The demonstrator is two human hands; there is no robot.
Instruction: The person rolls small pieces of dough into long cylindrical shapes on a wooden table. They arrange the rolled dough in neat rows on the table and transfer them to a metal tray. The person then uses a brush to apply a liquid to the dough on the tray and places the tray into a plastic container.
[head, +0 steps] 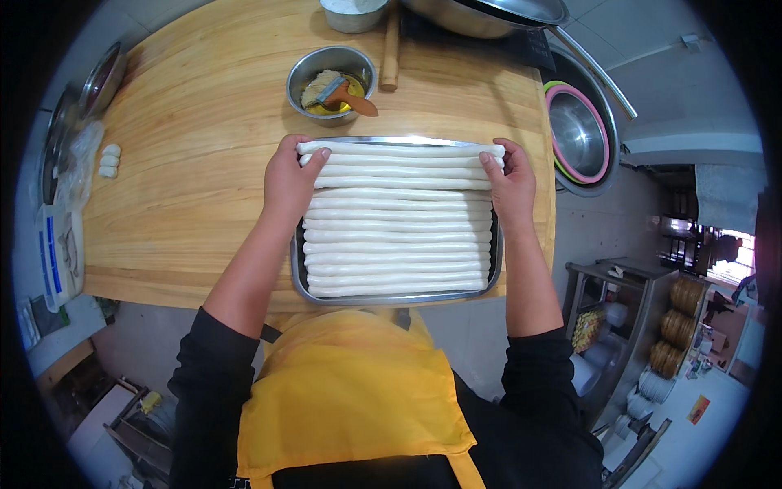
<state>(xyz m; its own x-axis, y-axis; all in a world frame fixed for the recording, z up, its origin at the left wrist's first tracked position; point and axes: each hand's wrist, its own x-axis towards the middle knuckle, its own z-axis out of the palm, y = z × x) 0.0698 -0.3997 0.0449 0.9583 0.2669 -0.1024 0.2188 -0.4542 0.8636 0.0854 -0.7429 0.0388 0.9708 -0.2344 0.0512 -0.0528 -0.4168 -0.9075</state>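
A rectangular metal tray lies at the table's near edge, filled with several long white dough strips side by side. Across its far end, a few more strips rest slightly apart from the others. My left hand grips the left ends of the farthest dough strips, thumb on top and fingers beyond. At their right ends, my right hand holds them in the same way. Beyond the tray stands a metal bowl of yellow oil, in which a brush with an orange-brown handle leans.
A wooden rolling pin and a pot of white powder lie farther back. Small dough pieces sit at the left of the wooden table. A large pan is at the back right, near nested basins.
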